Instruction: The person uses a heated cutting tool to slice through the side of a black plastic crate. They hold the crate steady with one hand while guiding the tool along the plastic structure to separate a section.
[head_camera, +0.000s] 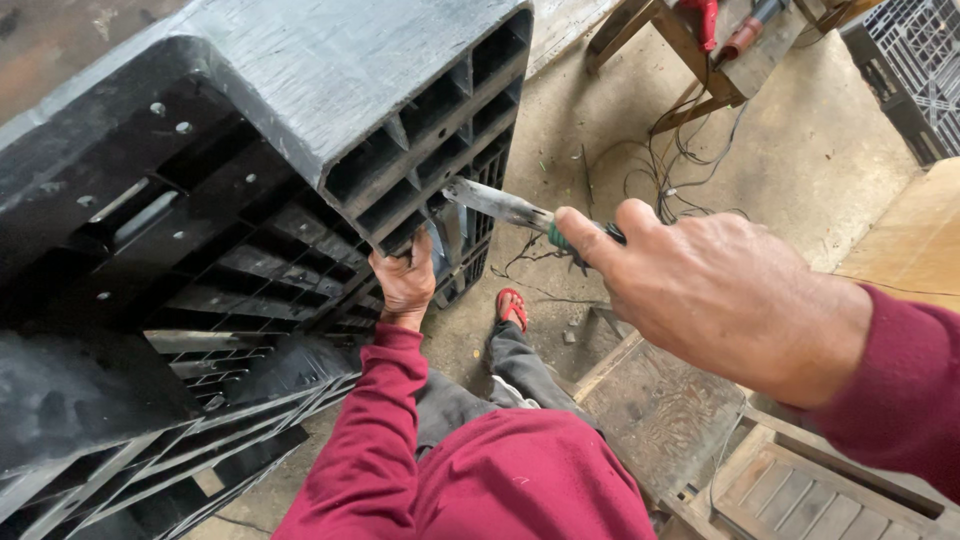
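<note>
Left hand (405, 283) grip closed on black plastic pallet (230, 200) rib, right hand (715, 295) grip holding flat metal blade tool (497, 204) against pallet

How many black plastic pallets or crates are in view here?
2. One large black pallet fills the left, gripped by the left hand; one black crate sits at the top right corner, partly cut off. Others may lie outside the frame.

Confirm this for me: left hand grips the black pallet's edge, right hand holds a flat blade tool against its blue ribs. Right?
One thing is off: the ribs are black, like the rest of the pallet, not blue. The head view shows it. The left hand does grip the pallet's edge, and the right hand holds the blade tool against the ribs.
</note>
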